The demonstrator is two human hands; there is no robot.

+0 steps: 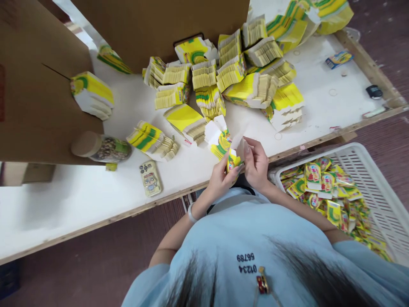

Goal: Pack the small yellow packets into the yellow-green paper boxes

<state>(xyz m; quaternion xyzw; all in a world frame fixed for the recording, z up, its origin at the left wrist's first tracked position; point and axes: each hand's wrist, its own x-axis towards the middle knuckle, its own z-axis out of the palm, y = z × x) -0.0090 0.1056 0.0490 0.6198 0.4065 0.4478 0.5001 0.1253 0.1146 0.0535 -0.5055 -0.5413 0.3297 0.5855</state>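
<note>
A small yellow carton point(233, 161) with white inner flaps is between my two hands at the table's front edge. My left hand point(220, 179) is closed around its lower left side. Thumb and fingers of my right hand point(256, 164) pinch the pale flap at its right. Just beyond my left fingers lies another yellow-and-green carton point(220, 143) with white flaps spread; whether it touches my fingers I cannot tell. Bundles of flat cartons point(187, 121) lie beyond it, and a banded bundle point(153, 140) sits to the left.
Many flat carton stacks point(231, 70) cover the table's point(306, 115) middle and back. Large cardboard boxes point(41, 85) stand at the left, near a lidded jar point(111, 149) and a phone point(150, 178). At lower right, a white plastic basket point(377, 179) holds many filled-looking small cartons point(326, 183).
</note>
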